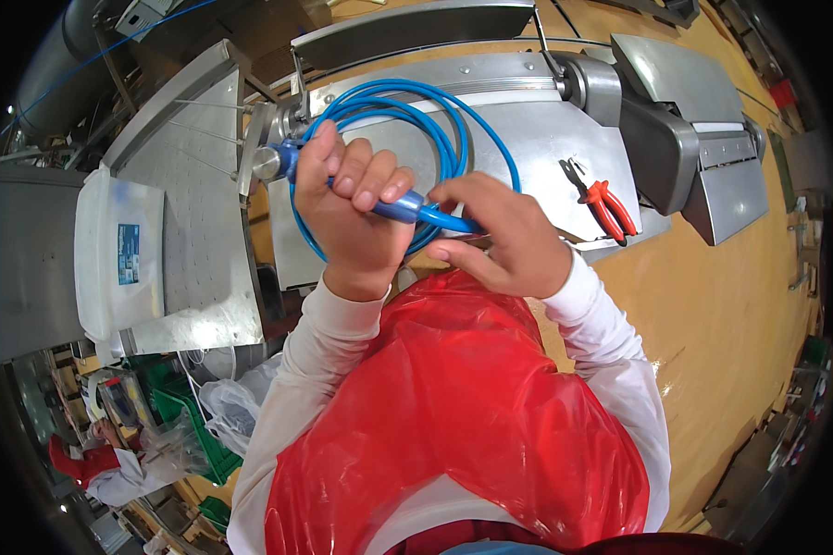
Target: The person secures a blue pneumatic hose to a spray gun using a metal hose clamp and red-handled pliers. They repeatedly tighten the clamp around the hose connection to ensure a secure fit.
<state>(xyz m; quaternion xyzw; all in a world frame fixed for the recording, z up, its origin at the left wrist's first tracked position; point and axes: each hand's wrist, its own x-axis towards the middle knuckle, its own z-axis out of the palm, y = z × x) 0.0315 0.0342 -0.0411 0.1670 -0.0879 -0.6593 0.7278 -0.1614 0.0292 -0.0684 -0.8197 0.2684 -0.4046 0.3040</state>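
So both forearms angle in from below, the left forearm and right forearm leaning toward each other, hands meeting over the near edge of the metal worktop. Left hand is balled into a snug grip, fingertips facing up at the camera. Right hand is back-of-hand up, thumb and index spread apart; can't tell how firmly it's gripping, tbh.
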